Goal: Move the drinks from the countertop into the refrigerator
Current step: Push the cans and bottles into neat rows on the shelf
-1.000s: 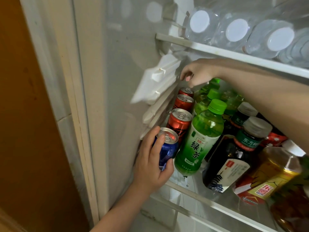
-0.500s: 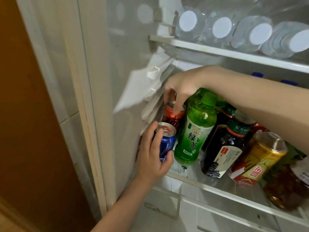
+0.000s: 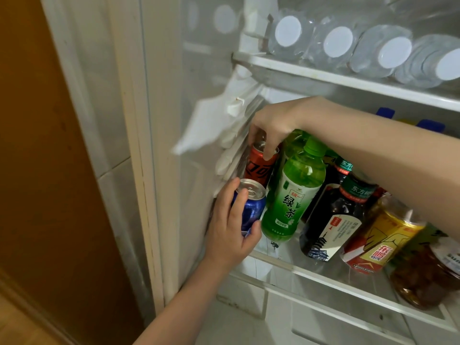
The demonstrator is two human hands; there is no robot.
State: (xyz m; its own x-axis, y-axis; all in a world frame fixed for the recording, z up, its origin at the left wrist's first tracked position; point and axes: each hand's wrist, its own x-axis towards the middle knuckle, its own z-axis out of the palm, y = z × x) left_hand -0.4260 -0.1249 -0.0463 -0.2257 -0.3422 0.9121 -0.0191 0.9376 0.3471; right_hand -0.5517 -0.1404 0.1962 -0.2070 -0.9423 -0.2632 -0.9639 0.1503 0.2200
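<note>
I look into an open refrigerator. My left hand (image 3: pixel 230 232) grips a blue can (image 3: pixel 250 207) standing at the front left corner of the glass shelf (image 3: pixel 331 280). Behind it stands a red can (image 3: pixel 260 165), and my right hand (image 3: pixel 272 125) reaches over the bottles and holds that can by its top rim with curled fingers. Right of the cans stands a green tea bottle (image 3: pixel 293 192), touching the blue can. Further right are a dark tea bottle (image 3: pixel 336 217) and a yellow-labelled bottle (image 3: pixel 380 235).
The shelf above (image 3: pixel 348 80) carries several clear water bottles lying with white caps (image 3: pixel 288 31) facing me. A jar of brown contents (image 3: pixel 428 275) stands at the far right. The fridge's left wall (image 3: pixel 199 170) is close to the cans. A brown wooden surface (image 3: pixel 49 170) fills the left.
My right hand has come forward from the back of the shelf and taken hold of the front red can's top. My left hand has stayed on the blue can.
</note>
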